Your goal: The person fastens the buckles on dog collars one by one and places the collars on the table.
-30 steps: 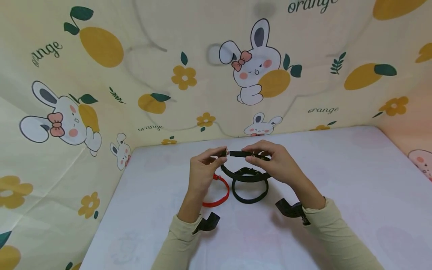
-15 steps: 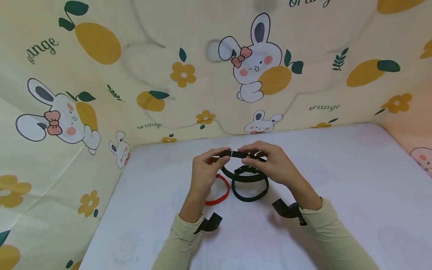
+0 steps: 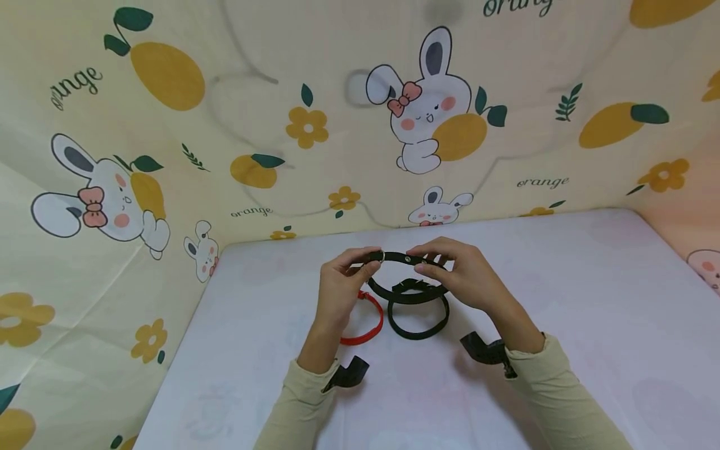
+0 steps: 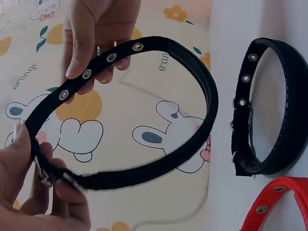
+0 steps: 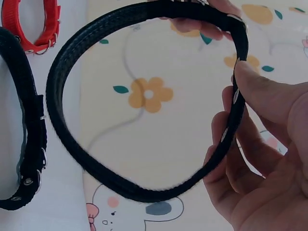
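Note:
Both hands hold a black pet collar [image 3: 410, 299] up over the table, bent into a loop. My left hand [image 3: 340, 284] pinches its buckle end between thumb and fingers; the metal buckle [image 4: 44, 177] shows in the left wrist view. The strap's other end meets the buckle there, partly hidden by the fingers. My right hand [image 3: 472, 275] pinches the strap farther along, thumb on one face and fingers behind, near the metal eyelets [image 4: 86, 74]. On the table beneath, a second black collar [image 3: 417, 336] stands buckled in a ring. Beside it is a red collar [image 3: 360, 341], partly behind my left hand.
A white-covered table [image 3: 405, 400] spreads beneath the hands. Behind it hangs a cream cloth [image 3: 349, 156] printed with rabbits and oranges. Black wrist mounts [image 3: 349, 373] stick out from the sleeves.
The strap's free end was apart from the buckle; it has moved left into it, with eyelets now showing between the hands. My right hand moved left, then back right along the strap.

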`<state>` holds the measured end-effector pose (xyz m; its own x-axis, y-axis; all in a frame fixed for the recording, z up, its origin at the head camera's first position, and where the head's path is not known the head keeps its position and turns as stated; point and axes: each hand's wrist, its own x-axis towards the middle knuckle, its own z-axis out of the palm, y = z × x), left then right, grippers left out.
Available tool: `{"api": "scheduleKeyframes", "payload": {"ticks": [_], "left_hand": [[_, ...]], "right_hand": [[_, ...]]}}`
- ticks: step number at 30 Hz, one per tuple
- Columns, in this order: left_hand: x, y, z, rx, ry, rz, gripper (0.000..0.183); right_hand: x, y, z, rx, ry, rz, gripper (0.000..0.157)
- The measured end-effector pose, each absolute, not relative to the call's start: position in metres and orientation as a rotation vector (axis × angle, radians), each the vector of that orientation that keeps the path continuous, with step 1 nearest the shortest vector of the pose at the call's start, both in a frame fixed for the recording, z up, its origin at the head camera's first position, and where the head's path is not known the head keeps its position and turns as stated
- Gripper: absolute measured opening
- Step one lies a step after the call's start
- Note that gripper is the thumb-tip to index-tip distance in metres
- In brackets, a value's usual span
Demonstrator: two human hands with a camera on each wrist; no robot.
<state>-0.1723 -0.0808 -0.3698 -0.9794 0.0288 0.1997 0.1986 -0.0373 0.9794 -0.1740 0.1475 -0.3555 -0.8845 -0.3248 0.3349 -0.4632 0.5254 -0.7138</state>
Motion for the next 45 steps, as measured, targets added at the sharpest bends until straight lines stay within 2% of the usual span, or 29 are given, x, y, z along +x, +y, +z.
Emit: {"api": "scheduleKeyframes", "payload": {"ticks": [5, 14, 45], "left_hand": [[-0.1709, -0.0798, -0.3729, -0.363, -2.154, -2.094, 0.026], [-0.1703, -0.0794, -0.3701, -0.281, -2.191, -2.081, 0.025], [-0.1701, -0.0766, -0.3718, -0.380, -2.185, -2.119, 0.023]], "right_hand": [[-0.1725, 0.1484, -0.3564, 0.702, -2.584, 1.280, 0.025], [-0.1731, 0.1470, -0.3530, 0.698, -2.588, 1.264, 0.025], [-0.1698, 0.1408, -0.3522, 0.681, -2.649, 1.282, 0.026]]}}
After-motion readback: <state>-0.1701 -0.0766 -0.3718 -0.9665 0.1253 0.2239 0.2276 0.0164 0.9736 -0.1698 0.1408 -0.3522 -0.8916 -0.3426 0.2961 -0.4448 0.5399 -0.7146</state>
